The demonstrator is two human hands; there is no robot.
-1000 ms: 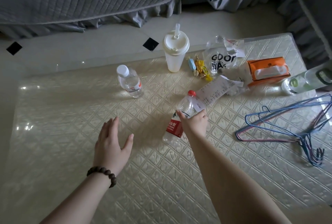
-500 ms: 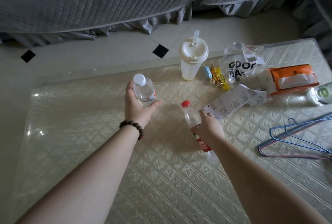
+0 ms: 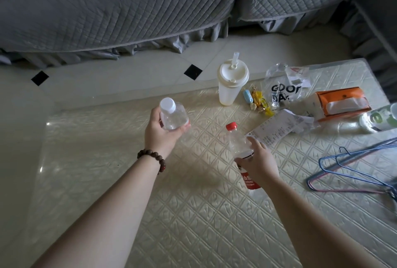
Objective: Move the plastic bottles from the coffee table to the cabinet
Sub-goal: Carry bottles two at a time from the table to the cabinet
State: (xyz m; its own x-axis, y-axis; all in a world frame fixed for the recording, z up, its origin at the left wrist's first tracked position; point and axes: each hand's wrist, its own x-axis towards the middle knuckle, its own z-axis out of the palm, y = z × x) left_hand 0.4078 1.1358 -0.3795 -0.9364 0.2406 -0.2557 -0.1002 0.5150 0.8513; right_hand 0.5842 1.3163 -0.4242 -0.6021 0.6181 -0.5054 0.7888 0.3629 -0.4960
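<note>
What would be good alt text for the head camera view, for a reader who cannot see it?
Over a cream coffee table, the left hand holds a small white-capped bottle and the right hand grips a red-capped bottle. Behind them stand a lidded cup, sweets, a receipt, a tissue pack and wire hangers.

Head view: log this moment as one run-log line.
left hand: grips white-capped bottle | right hand: grips red-capped bottle | green-labelled bottle: lies on coffee table | cabinet: unseen

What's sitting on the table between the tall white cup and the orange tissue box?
In the head view, wrapped candies and a clear printed plastic bag lie between the white cup and the orange tissue box.
</note>
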